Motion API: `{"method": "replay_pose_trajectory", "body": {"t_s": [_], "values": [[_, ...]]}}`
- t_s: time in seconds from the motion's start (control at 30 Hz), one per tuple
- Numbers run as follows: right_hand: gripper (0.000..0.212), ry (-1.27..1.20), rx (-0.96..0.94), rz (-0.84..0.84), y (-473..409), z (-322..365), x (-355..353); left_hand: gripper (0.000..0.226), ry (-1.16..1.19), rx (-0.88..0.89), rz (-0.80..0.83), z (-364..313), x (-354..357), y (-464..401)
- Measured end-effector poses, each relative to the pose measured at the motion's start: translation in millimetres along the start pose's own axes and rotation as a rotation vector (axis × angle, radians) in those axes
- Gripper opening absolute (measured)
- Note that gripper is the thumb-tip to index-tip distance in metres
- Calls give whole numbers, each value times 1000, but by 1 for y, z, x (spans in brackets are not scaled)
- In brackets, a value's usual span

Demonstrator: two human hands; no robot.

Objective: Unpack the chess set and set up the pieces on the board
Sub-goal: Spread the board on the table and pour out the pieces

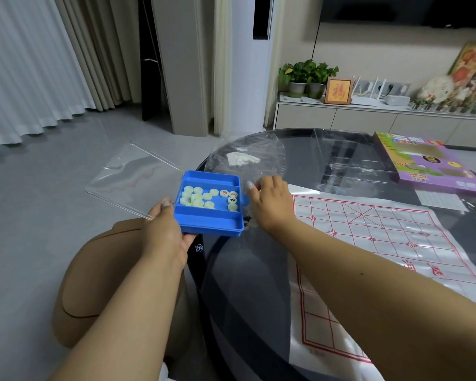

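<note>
A blue plastic box with its clear lid swung open to the left is held off the table's left edge. Several pale round chess pieces lie inside, some showing red or dark characters. My left hand grips the box's near left corner from below, thumb on its rim. My right hand pinches a clear plastic bag just right of the box. The white sheet board with a red grid lies spread on the dark round table.
A purple game box and a clear plastic insert tray sit at the table's far side. A small white grid sheet lies near them. A tan stool stands below my left arm. A cabinet with plants lines the far wall.
</note>
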State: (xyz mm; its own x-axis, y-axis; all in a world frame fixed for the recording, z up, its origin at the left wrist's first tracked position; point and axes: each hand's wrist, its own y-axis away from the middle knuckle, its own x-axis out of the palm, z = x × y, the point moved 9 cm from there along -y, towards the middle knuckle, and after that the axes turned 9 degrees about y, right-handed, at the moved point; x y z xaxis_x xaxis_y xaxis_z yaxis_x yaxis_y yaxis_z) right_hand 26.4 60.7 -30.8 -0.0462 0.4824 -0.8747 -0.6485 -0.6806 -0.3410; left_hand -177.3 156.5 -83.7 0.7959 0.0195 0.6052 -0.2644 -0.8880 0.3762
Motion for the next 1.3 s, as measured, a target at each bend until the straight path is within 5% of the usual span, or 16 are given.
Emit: {"method": "replay_pose_trajectory", "body": {"t_s": [0.17, 0.3, 0.6, 0.77, 0.87, 0.97, 1.03, 1.3], "values": [[48, -611, 281, -34, -11, -25, -23, 9, -6, 7, -2, 0, 1, 0], [48, -742, 345, 47, -10, -32, -25, 10, -5, 7, 10, 0, 2, 1], [40, -55, -253, 194, -4, 49, -1, 15, 9, 30, 17, -1, 5, 2], [55, 316, -390, 226, 7, 83, 22, 13, 22, 45, 26, -1, 6, 3], [48, 300, -397, 295, 16, 102, 20, 14, 18, 54, 24, -2, 5, 1], [31, 36, -355, 483, 23, 113, 21, 15, -8, 71, 22, -3, 4, 0], [44, -123, -272, 456, 14, 109, 23, 16, 3, 59, 15, -2, 3, 1], [48, 115, -309, 381, -2, 121, 50, 17, -33, 91, 29, 0, 4, 0]]}}
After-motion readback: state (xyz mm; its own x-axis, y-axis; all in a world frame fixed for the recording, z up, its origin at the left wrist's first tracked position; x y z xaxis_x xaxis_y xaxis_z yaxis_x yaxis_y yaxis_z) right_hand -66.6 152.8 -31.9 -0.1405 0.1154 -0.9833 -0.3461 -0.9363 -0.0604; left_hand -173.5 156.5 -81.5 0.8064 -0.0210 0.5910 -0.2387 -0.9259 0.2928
